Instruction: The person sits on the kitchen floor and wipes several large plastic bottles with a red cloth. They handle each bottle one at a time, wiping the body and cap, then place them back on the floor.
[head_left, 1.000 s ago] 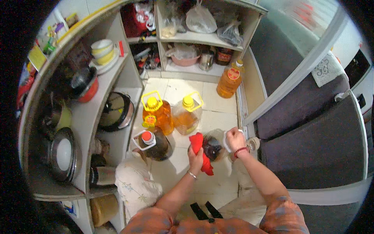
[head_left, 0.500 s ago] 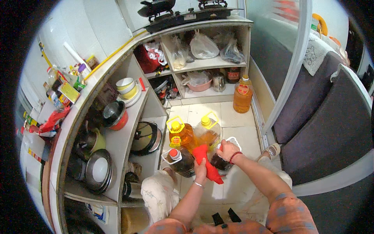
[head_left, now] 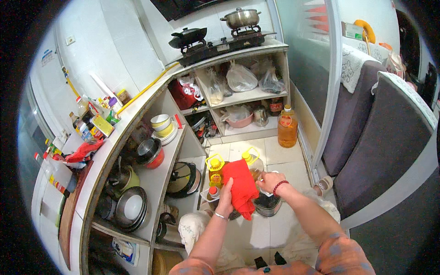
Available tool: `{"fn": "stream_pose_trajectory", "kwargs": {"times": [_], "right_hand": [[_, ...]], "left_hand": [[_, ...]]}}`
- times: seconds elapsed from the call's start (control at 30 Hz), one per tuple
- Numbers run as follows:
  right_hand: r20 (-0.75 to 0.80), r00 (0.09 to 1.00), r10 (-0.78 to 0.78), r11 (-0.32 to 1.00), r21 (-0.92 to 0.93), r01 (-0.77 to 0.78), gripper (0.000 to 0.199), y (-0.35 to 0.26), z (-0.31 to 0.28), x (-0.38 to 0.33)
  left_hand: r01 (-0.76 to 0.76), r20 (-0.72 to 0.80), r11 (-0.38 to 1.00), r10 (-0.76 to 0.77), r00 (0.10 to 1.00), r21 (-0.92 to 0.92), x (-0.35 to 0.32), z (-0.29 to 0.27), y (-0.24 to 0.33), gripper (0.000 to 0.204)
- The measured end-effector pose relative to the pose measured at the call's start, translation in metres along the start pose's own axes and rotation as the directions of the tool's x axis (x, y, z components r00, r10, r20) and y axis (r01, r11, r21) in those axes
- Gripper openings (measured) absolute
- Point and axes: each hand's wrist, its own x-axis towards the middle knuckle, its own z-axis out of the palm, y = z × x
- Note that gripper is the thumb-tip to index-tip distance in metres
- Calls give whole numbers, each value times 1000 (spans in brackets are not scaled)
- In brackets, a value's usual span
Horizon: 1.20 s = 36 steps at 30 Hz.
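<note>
My left hand [head_left: 226, 198] is closed on a red cloth [head_left: 241, 185], which hangs over the middle of a group of plastic bottles on the floor. My right hand [head_left: 272, 182] grips the top of a bottle with dark contents [head_left: 268, 205]; its fingers hide the cap. Beside my left hand stands a red-capped bottle [head_left: 213, 192], partly covered by hand and cloth. Behind the cloth are a yellow-capped oil bottle [head_left: 215, 165] and another yellow-capped bottle [head_left: 251, 156], both with yellow handles.
A large oil bottle [head_left: 287, 128] stands at the back right, by the glass partition [head_left: 302, 59]. Curved shelving to my left holds steel bowls [head_left: 123, 215] and a black-and-red pot [head_left: 153, 156]. Dark padded chairs [head_left: 389, 128] are on the right. My knees flank the bottles.
The view has tilted upward. The red cloth, bunched before, is now lifted and spread wider in my left hand. My right hand stays at the dark bottle's top.
</note>
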Motion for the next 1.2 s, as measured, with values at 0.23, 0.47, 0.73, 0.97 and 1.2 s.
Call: {"fn": "stream_pose_trajectory", "kwargs": {"times": [0.23,0.47,0.73,0.97,1.2], "right_hand": [[-9,997,-74,930,361,73,59,-9,15,-23],[-131,991,-19,682,723,109,45,-6,0,-36],[-270,963,24,690,701,179,40,11,5,-52],[-484,874,55,926,351,136,25,9,-17,-131],[-553,832,-39,998,22,61,18,2,-22,-211]], "left_hand": [[154,47,983,-150,988,-97,-22,13,-25,55],[160,175,981,-140,975,-107,-12,22,18,54],[131,126,967,-106,986,-216,-25,29,39,56],[187,138,866,-137,981,-464,-34,39,23,57],[140,197,835,-39,980,-532,-24,31,26,59]]}}
